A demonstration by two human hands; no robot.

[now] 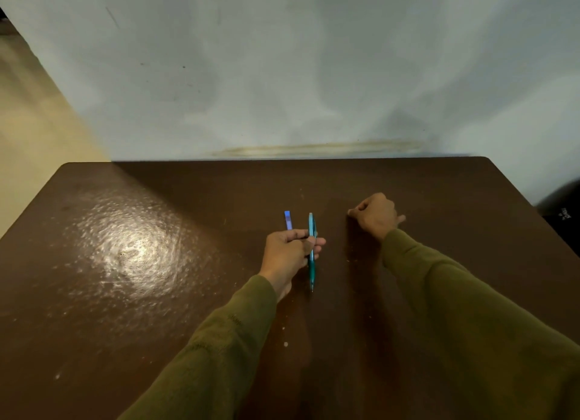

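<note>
The left hand (290, 250) reaches out over the middle of the brown worktop (141, 310), back of the hand up, wrist bent a little toward the right, its olive sleeve (219, 341) running back to the lower edge of the view; its fingers (318, 242) are curled in and grip a teal pen (312, 270); the pen lies roughly straight away from the person, crossing the fingertips, its upper end standing clear beyond them and its tip pointing back toward the person, below the hand; a short blue piece (287, 220) sticks out of the same grip just left of the pen and about parallel to it, its lower part hidden in the hand.

The right hand (375, 215) sits well to the right of the pen, knuckles up, resting on the worktop; its fingers are tucked under in a loose fist with nothing visible in them; one digit juts out to the right.
</note>
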